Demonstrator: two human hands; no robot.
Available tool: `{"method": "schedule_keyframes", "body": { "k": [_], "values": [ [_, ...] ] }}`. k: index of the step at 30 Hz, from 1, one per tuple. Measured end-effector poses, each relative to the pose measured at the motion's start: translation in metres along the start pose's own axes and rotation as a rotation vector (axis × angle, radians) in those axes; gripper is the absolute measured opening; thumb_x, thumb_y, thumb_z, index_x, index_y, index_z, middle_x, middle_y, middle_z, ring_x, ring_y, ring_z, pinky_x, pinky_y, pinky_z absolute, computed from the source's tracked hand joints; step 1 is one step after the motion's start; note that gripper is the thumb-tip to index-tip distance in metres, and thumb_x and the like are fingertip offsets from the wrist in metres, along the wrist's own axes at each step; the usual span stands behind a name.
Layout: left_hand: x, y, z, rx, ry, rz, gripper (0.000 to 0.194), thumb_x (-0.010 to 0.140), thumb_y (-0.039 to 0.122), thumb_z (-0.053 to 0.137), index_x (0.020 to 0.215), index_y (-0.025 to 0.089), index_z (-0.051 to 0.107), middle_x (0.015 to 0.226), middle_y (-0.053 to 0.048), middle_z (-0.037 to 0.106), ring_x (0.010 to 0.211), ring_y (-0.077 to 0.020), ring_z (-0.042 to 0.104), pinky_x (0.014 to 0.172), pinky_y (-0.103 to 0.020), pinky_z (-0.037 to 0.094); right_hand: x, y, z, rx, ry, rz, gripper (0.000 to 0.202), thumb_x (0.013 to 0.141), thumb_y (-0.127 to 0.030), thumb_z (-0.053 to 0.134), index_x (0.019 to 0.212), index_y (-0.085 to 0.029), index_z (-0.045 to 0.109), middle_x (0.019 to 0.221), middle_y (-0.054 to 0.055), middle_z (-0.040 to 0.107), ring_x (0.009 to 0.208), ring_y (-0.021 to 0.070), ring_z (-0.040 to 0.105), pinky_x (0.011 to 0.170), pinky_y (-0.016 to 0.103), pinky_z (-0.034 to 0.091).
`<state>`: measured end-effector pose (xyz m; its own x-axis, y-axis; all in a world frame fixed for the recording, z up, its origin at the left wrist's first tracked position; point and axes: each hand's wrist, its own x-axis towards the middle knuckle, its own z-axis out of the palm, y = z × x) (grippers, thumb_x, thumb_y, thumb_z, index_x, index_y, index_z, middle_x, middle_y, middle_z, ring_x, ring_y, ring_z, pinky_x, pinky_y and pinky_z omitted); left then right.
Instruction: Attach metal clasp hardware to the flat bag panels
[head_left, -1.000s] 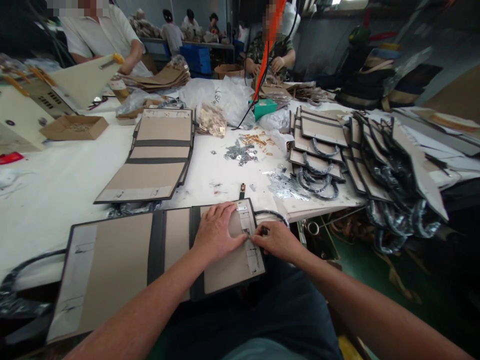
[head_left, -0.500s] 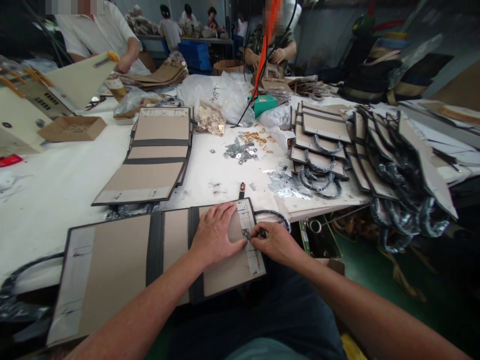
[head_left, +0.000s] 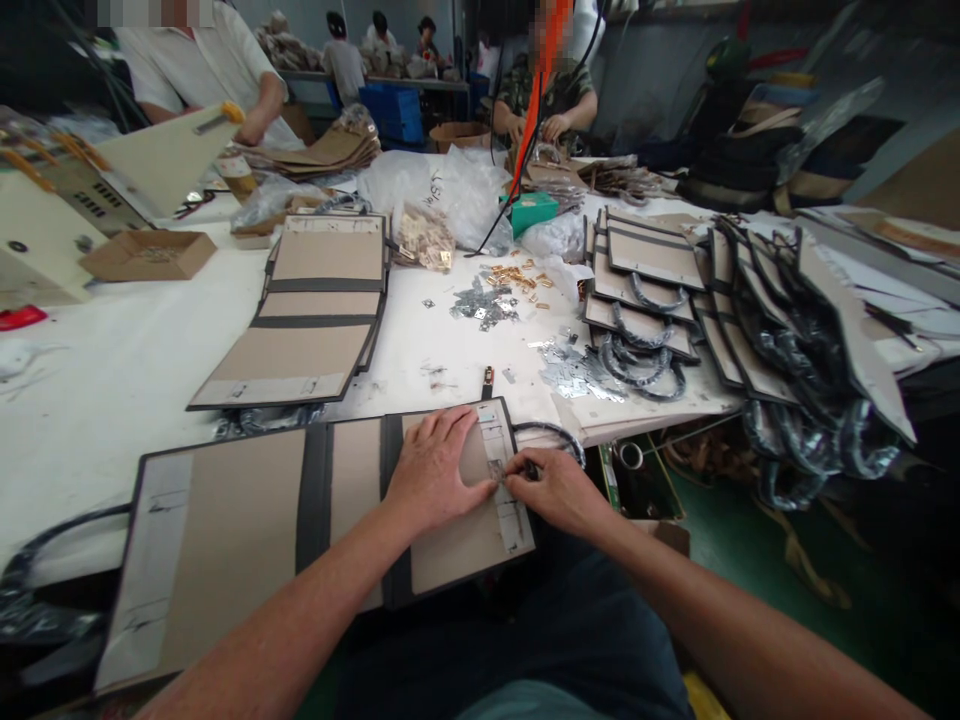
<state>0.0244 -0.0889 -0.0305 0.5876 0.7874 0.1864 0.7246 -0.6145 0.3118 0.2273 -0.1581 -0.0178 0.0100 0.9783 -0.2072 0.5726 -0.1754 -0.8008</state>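
My left hand [head_left: 435, 468] spreads wide on the tan panel [head_left: 457, 540] at the counter's [head_left: 120, 365] edge; my right hand [head_left: 551, 485] pinches something small, possibly metal, against its pale strip.

White worktable [head_left: 112, 370]: green floor [head_left: 739, 575] below its right side; grey wall [head_left: 660, 85], back table [head_left: 315, 76] beyond.
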Motion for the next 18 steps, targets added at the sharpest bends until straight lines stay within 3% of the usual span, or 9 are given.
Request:
{"method": "schedule_keyframes", "body": {
  "k": [7,11,14,18],
  "values": [
    [-0.002,-0.002,-0.001,-0.030,-0.006,-0.010,0.090,0.074,0.051,0.079,0.152,0.024,0.043,0.157,-0.008,0.050,0.142,-0.0351,0.042,0.118,-0.053,0.034,0.003,-0.004,0.002,0.016,0.047,0.014,0.012,0.083,-0.026,0.066,0.074,-0.020,0.072,0.072,-0.001,0.069,0.072,0.0169,0.062,0.068,0.027,0.042],
    [-0.004,-0.003,-0.003,-0.060,-0.017,-0.021,0.091,0.074,0.055,0.078,0.152,0.023,0.043,0.156,-0.009,0.050,0.142,-0.0349,0.042,0.119,-0.052,0.033,0.002,-0.015,-0.012,0.090,0.108,0.008,0.019,0.084,-0.031,0.070,0.069,-0.021,0.064,0.063,-0.003,0.062,0.062,0.0152,0.056,0.061,0.027,0.041],
    [-0.005,-0.004,-0.004,-0.075,-0.027,-0.029,0.091,0.073,0.055,0.079,0.151,0.024,0.044,0.156,-0.008,0.050,0.142,-0.0348,0.043,0.120,-0.053,0.032,0.009,-0.032,-0.030,0.320,0.181,-0.030,0.036,0.091,-0.044,0.069,0.066,-0.022,0.057,0.051,-0.005,0.054,0.050,0.0136,0.048,0.053,0.027,0.038],
    [-0.005,-0.005,-0.007,-0.089,-0.058,-0.047,0.092,0.073,0.054,0.080,0.152,0.025,0.043,0.158,-0.008,0.049,0.144,-0.0355,0.042,0.121,-0.054,0.031,0.043,-0.056,-0.038,0.818,0.381,-0.257,0.045,0.094,-0.049,0.068,0.064,-0.023,0.046,0.052,-0.006,0.050,0.043,0.0107,0.043,0.046,0.025,0.036]
  ]
}}
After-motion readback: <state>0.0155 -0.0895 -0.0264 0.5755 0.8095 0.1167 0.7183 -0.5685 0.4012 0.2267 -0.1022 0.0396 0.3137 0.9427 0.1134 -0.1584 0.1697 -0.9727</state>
